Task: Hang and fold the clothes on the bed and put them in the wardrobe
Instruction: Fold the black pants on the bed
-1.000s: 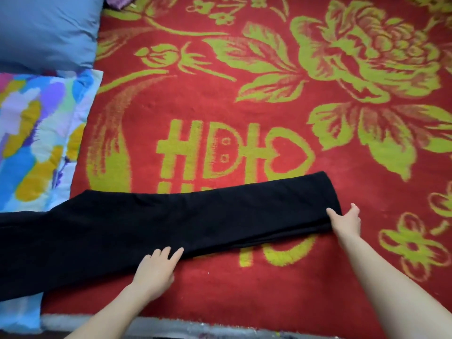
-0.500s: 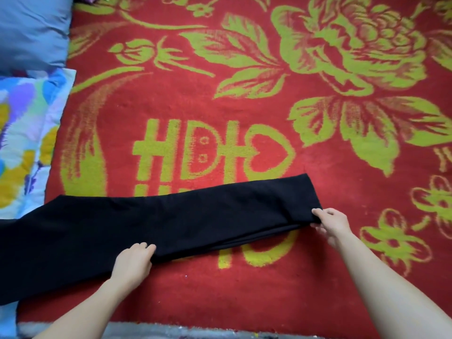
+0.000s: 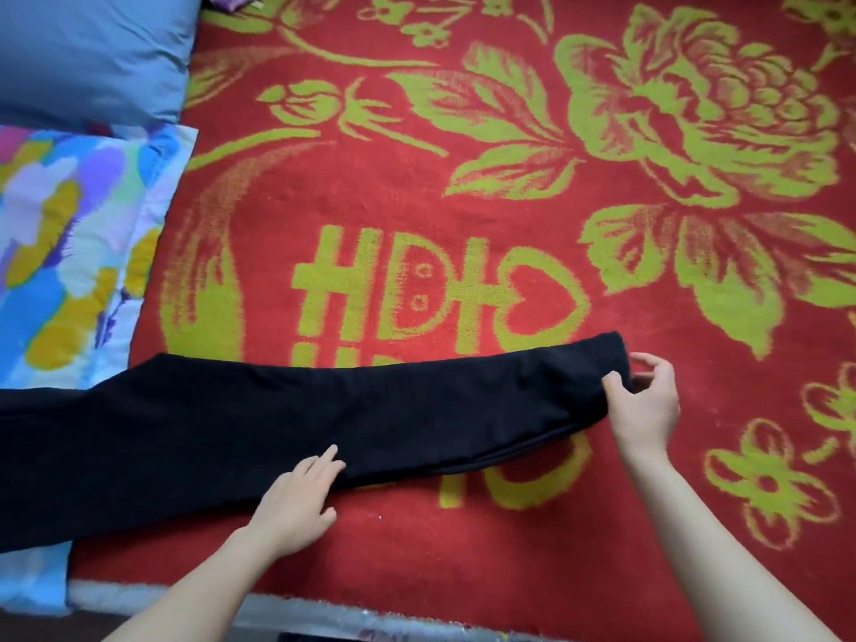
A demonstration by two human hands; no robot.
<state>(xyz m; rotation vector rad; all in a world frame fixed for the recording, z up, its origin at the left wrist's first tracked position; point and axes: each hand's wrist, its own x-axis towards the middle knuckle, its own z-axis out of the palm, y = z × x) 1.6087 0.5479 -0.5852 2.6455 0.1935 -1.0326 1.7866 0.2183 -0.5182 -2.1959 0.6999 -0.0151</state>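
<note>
The black garment (image 3: 324,410) is lying lengthwise left-to-right; the right hand (image 3: 646,410) is pinching its right end, the left hand (image 3: 296,498) is pressing flat-fingered mid-length.

Bedroom, red blanket (image 3: 509,187), blue pillow (image 3: 88,53)

Both forearms are bare and enter over the near edge of the bed (image 3: 463,563). The left forearm angles up and to the right, and the left hand (image 3: 296,498) lies palm down with its fingers (image 3: 330,454) straight and together, resting on the near border of the black garment (image 3: 324,410). The right forearm angles up and to the left from the near right corner. The right hand (image 3: 646,405) pinches the garment's right end, thumb on top, fingers curled beyond it.
</note>
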